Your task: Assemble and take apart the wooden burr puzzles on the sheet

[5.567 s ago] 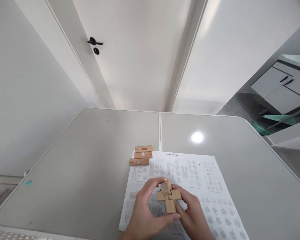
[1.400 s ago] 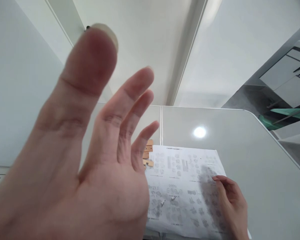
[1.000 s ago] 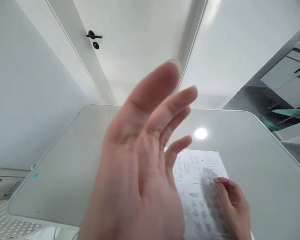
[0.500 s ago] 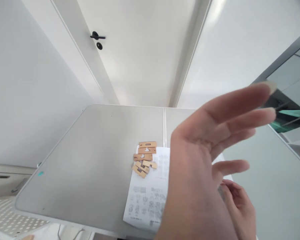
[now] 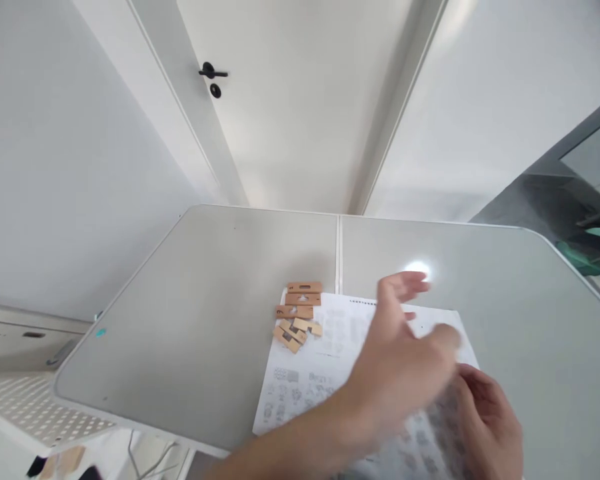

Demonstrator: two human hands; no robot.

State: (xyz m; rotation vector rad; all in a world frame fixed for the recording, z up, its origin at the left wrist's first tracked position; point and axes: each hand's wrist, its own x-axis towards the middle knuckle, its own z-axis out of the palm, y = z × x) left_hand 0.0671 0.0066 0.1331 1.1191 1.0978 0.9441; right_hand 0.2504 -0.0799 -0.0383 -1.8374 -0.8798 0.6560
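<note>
Half a second ago the left hand (image 5: 405, 360) filled the picture close to the camera; it has dropped away and now reaches from the near edge across the printed sheet (image 5: 300, 387). It is blurred by motion, fingers spread wide and holding nothing. The view has also swung a little to the right. A white door (image 5: 290, 113) with a black handle (image 5: 213, 71) stands behind the grey table (image 5: 205, 300), whose top is in two halves joined by a seam running away from the person. A white perforated shelf (image 5: 30, 407) shows below the table's left near corner. The sheet lies flat on the near part of the table, mostly right of the seam, covered in small grey diagrams too fine to read. The right hand (image 5: 487, 420) rests on the sheet's near right part, back up and fingers bent down onto the paper. The left hand partly covers it, so I cannot tell whether it grips anything. The wooden pieces (image 5: 297, 313) lie at the sheet's far left corner, just left of the seam and well apart from both hands. Three flat notched slabs sit side by side, and a small heap of shorter bars touches them on the near side, where 5.6 seconds ago both hands held a joined cross. A teal sticker (image 5: 100, 332) marks the table's left edge.
</note>
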